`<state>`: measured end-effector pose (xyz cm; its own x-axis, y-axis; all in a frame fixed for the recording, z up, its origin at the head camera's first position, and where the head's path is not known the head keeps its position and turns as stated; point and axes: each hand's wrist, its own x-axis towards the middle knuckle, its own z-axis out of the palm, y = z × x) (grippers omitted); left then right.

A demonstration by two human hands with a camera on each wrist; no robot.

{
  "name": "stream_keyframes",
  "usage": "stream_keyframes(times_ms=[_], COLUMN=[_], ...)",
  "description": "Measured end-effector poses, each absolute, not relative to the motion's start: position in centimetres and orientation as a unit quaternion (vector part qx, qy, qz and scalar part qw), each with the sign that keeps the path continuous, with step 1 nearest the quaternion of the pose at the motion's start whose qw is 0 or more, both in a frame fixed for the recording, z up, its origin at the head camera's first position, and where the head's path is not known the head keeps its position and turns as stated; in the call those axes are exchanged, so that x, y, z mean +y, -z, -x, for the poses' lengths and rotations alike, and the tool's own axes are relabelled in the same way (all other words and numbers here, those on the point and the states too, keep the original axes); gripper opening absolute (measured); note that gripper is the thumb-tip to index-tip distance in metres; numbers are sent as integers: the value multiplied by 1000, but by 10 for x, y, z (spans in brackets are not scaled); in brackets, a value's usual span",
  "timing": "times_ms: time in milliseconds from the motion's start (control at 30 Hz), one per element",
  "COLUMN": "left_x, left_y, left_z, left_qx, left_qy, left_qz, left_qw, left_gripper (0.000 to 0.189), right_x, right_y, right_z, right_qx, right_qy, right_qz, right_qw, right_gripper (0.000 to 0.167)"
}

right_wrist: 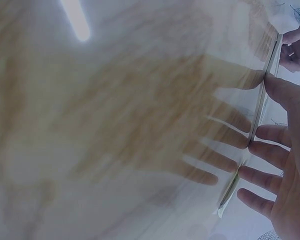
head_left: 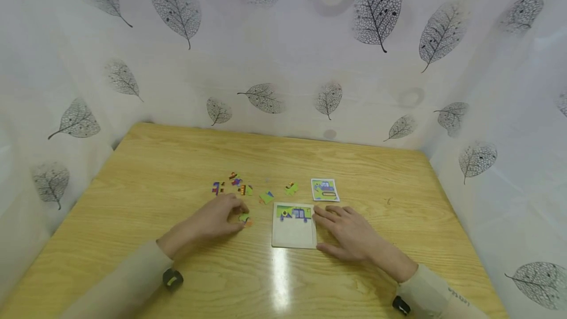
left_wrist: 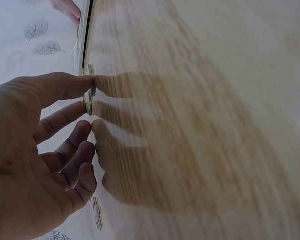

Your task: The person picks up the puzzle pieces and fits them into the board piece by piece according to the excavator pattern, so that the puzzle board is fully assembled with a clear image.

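1. Evidently, the nearest thing in hand is a small green-and-orange puzzle piece (head_left: 245, 218), down at the tabletop (head_left: 199, 156), left of the puzzle tray (head_left: 294, 236).
2. The left hand (head_left: 216, 216) has its grip closed on it, thumb and forefinger at its edges, the other fingers loosely bent (whether the piece is lifted, I cannot tell).
3. It should handle as light, thin and fairly stiff, perhaps apt to slide on the glossy surface; opposite edges look the best hold, as the knobs could bend or fray.
4. In the tray, joined pieces (head_left: 294, 212) fill the far part, showing a blue vehicle on green; the near part shows bare base.
5. The right hand (head_left: 347, 233) has its grip spread apart, thumb and fingertips against the tray's right edge, pinching nothing.
6. Beyond the left hand lie a cluster of loose pieces (head_left: 217, 188), then two green ones nearer the tray: one piece (head_left: 266, 197) and another (head_left: 291, 189).
7. A picture card (head_left: 325, 190) lies past the tray's far right corner; leaf-printed sheeting (head_left: 283, 53) surrounds the back and sides.
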<state>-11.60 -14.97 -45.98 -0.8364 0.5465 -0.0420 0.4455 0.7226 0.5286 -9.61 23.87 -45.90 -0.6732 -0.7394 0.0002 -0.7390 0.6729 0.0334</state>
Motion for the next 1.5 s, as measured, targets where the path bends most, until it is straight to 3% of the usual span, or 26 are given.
stream_keyframes(times_ms=[367, 933, 1500], left_x=[-147, -140, -165], left_y=[457, 463, 463], left_z=[102, 104, 97], left_qx=[946, 934, 952], left_qy=[-237, -221, -213], left_qz=[-210, -274, -216], left_qw=[69, 59, 33], left_gripper=[35, 28, 27], right_x=[239, 238, 238], right_y=[460, 459, 458], right_z=[97, 96, 96], right_qx=[-913, -914, -915], right_qy=[15, 19, 22], right_qz=[-408, -405, -403], right_qw=[15, 8, 6], right_gripper=[69, 69, 69])
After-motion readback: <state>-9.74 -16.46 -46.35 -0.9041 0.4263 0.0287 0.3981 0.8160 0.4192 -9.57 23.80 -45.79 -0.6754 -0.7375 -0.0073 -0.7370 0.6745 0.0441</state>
